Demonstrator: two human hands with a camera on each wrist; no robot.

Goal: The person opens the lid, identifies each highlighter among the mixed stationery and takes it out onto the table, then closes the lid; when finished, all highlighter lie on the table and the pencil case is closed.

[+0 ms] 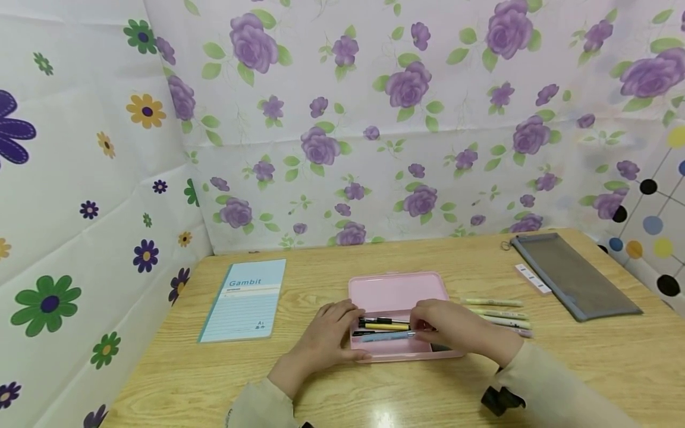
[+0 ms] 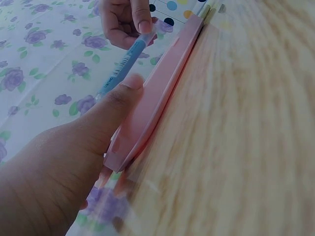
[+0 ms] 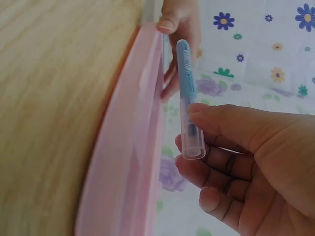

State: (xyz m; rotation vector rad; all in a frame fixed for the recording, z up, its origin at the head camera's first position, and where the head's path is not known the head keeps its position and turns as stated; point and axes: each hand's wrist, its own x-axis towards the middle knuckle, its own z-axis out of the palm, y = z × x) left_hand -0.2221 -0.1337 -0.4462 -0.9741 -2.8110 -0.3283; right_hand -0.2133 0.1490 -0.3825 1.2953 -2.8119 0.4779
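An open pink pencil box (image 1: 398, 291) lies on the table with its lid folded back. My left hand (image 1: 330, 334) grips its left end, thumb along the front wall and fingers on the far side. Between thumb and fingertips my right hand (image 1: 455, 324) pinches a light blue pen (image 3: 186, 73) by its clear cap. In the right wrist view the pen is tilted beside the box's upper edge. Inside the box, a yellow pen (image 1: 387, 326) and black pens lie behind it. A dark item (image 1: 440, 348), partly hidden by the right hand, sits at the box's right end.
Several pale highlighters (image 1: 505, 313) lie right of the box. Farther right are a small white strip (image 1: 533, 279) and a grey mesh zip pouch (image 1: 578, 273). A light blue notebook (image 1: 243, 301) lies on the left. Flowered cloth (image 1: 321, 148) hangs behind the wooden table (image 1: 203, 380).
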